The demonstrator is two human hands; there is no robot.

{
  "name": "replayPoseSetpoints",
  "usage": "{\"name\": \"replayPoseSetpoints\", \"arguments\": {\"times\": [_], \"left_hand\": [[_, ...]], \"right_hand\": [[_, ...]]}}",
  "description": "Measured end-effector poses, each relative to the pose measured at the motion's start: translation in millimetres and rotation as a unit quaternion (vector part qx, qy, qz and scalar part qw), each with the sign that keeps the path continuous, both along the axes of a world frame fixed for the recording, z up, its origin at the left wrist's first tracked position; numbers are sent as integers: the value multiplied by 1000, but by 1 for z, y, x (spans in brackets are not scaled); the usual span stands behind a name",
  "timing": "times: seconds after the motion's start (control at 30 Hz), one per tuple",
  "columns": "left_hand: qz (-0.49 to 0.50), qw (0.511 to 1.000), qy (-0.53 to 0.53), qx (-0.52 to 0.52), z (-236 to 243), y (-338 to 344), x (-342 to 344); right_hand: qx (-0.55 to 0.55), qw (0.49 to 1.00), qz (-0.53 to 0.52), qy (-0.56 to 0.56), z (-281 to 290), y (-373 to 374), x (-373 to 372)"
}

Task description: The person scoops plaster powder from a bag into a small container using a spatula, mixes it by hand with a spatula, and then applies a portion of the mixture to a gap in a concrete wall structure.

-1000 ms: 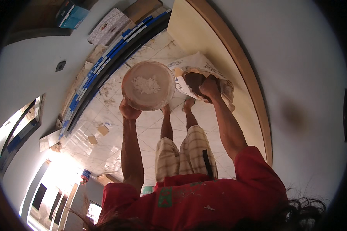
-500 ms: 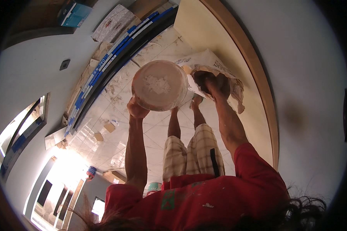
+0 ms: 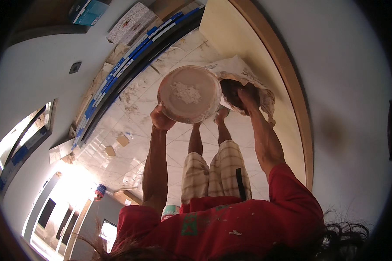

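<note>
My left hand [image 3: 163, 118] is closed on the near left rim of a round, shallow basin [image 3: 207, 108]. A small heap of white powder [image 3: 186, 93] lies on the basin's bottom. To the right, a crumpled white paper sack [image 3: 235, 67] stands with its torn mouth toward me, close beside the basin's right rim. My right hand [image 3: 249, 96] is at the sack's mouth, its fingers curled in and partly hidden. Next to it is a dark rounded shape [image 3: 231, 92]; I cannot tell whether this is a scoop or the sack's shaded inside.
Behind the sack stands a cream panel [image 3: 228, 32] with a brown edge. Long blue-and-white boxes [image 3: 130, 58] line the left wall, with a patterned box [image 3: 133, 21] beyond. Cardboard scraps [image 3: 123, 140] lie on the dusty tiled floor [image 3: 139, 113]. A bucket [image 3: 170, 210] is near my left side.
The basin in my left hand has shifted slightly right, closer to the sack. My right hand has drawn back a little toward the right side of the sack's mouth.
</note>
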State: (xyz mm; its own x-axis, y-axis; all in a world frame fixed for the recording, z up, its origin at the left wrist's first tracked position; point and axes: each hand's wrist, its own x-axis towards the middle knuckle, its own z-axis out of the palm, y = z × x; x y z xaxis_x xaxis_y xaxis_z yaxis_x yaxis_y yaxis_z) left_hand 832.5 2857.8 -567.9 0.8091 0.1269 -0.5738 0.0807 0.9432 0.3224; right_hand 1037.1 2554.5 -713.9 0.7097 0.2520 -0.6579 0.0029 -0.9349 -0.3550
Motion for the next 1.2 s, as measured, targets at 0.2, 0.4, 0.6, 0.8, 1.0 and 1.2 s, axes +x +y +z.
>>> {"name": "replayPoseSetpoints", "arguments": {"times": [0.2, 0.4, 0.6, 0.8, 1.0, 1.2], "left_hand": [[27, 999, -14, 17, 6, -9, -1], [43, 996, -17, -70, 1, -5, -12], [45, 998, -11, -52, 5, -3, -14], [48, 998, -42, 25, 7, -6, -9], [30, 998, -11, -60, -12, -8, -10], [-5, 998, -10, -67, -32, -16, -7]], "right_hand": [[244, 877, -310, 274, 5, -10, -23], [275, 812, -373, 355, 38, -22, -27], [290, 796, -334, 413, 109, -28, -7], [225, 836, -332, 373, 148, -39, -17], [250, 835, -336, 356, 182, -59, -29], [277, 863, -287, 311, 237, -66, -27]]}}
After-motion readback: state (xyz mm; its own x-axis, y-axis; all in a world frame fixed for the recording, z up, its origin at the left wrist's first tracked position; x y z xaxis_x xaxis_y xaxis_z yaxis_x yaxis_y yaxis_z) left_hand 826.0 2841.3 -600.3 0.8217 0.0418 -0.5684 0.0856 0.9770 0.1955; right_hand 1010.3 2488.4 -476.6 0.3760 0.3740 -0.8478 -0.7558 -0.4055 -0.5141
